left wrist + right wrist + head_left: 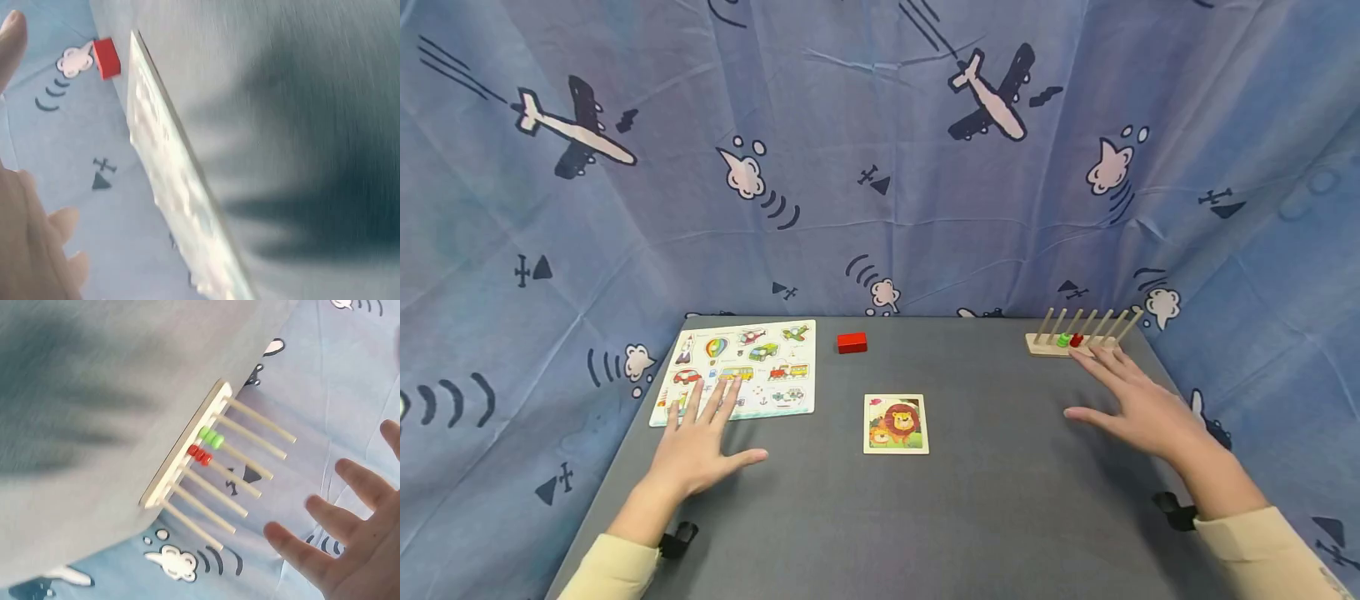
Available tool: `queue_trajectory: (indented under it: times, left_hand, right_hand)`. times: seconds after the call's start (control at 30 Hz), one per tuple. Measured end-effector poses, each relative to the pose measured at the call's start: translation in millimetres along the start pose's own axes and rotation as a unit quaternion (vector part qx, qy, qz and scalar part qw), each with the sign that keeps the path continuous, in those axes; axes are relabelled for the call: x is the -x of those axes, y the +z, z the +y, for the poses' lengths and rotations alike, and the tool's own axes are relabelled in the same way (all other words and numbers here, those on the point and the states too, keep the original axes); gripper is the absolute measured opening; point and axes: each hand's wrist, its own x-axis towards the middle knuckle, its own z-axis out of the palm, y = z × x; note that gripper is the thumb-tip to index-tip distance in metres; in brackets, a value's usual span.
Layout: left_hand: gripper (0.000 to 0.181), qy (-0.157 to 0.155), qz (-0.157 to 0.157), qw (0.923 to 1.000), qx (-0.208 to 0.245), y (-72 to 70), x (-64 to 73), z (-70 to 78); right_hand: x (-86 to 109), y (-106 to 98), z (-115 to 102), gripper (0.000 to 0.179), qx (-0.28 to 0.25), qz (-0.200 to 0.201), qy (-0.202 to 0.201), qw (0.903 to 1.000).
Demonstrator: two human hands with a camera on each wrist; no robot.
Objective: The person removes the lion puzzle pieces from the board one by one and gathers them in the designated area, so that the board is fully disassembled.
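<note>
My left hand (694, 454) hovers with fingers spread at the near edge of the white picture board (790, 329), which shows colourful vehicles. Its fingers overlap the board in the head view and hold nothing. On the right, my other hand (1138, 404) is spread too, just in front of a wooden peg rack (1047, 350). Green beads (211, 437) sit on one of the rack's upright pegs, and red beads (200, 455) on the peg beside it. Between the hands lies a small square lion picture puzzle (897, 425).
A red block (852, 342) lies near the back edge of the grey table (985, 517), right of the picture board. Blue cloth (880, 167) printed with planes and clouds hangs behind the table and along both sides.
</note>
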Motion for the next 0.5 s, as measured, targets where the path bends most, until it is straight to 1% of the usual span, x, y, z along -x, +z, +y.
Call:
queue_trajectory:
  times: [0.1, 0.2, 0.37, 0.5]
  left_hand:
    - [0.121, 0.007, 0.004, 0.9998, 0.018, 10.6, -3.9, 9.3]
    - [0.119, 0.014, 0.009, 0.9995, 0.029, 19.0, -8.0, 19.6]
    - [0.115, 0.026, 0.012, 0.9981, 0.054, 26.5, -14.6, 37.9]
    - [0.110, 0.032, 0.008, 0.9954, 0.090, 29.6, -18.1, 52.3]
  right_hand:
    - [-4.1, 1.4, -6.5, 0.098, -0.027, 0.002, 0.003, 0.9996]
    - [-7.6, 3.2, -14.2, 0.096, -0.043, 0.006, 0.009, 0.9990]
    - [-14.1, 8.6, -24.4, 0.090, -0.062, 0.050, 0.003, 0.9968]
    - [-22.1, 15.6, -32.2, 0.083, -0.081, 0.080, -0.014, 0.9933]
